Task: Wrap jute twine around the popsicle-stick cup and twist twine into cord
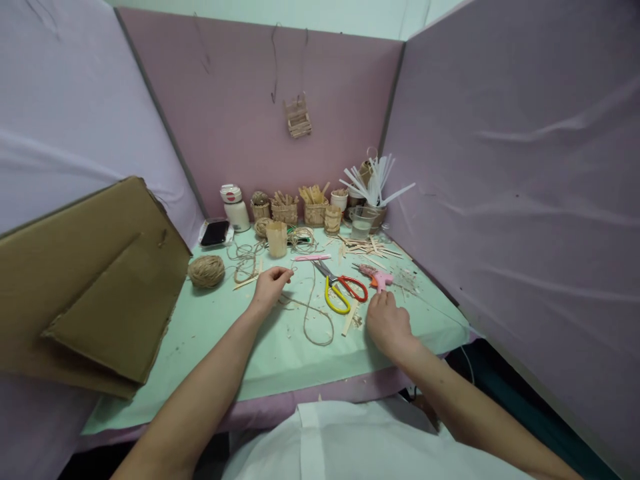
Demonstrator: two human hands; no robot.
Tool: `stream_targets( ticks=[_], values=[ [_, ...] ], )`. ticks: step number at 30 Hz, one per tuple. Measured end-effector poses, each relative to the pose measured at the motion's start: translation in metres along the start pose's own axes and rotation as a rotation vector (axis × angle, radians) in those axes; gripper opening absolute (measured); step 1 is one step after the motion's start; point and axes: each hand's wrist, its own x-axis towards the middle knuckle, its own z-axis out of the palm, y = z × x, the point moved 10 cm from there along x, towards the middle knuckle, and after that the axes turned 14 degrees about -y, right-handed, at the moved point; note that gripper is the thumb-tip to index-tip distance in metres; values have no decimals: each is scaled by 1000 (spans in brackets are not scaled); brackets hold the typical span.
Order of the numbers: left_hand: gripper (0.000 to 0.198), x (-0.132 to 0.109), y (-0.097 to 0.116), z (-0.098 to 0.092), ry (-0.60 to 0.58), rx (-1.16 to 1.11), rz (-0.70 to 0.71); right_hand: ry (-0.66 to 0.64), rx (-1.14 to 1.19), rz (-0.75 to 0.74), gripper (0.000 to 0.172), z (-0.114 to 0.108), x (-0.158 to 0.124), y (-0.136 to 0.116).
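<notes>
My left hand [271,288] is closed in a pinch on the end of a piece of jute twine, its small curl showing at the fingertips. A loop of twine [319,343] lies on the table beside it. On the right, the closed fingers of my right hand [389,325] are at the handle of a pink hot glue gun [381,279], whose nozzle points left. Between my hands lie scissors [345,288] with one yellow and one red handle. A pink pen-like stick [311,257] rests just behind them. Thin wood strips [350,319] lie near the scissors.
A ball of twine [207,271] sits on the left by large cardboard sheets [100,287]. Along the back stand a white jar [235,208], small stick baskets [315,212], a wooden cup [277,239] and white glue sticks [375,183]. Loose sticks [370,247] lie behind the glue gun.
</notes>
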Motion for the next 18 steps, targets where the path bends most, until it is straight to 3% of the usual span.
stream_targets(
  ticks=[5,8,11,14,18],
  values=[
    [27,1,0,0,5,-2,4,-84,58,-33,39,-5,4,5],
    [27,1,-3,0,8,-14,-5,-34,145,-102,36,-32,7,-2],
    [27,3,-4,0,17,-26,16,86,248,-296,21,-64,12,-39],
    [27,4,-4,-2,26,-54,42,215,411,-468,17,-90,24,-84],
    [26,5,-3,-7,52,-85,72,351,777,-556,14,-98,52,-118]
  ],
)
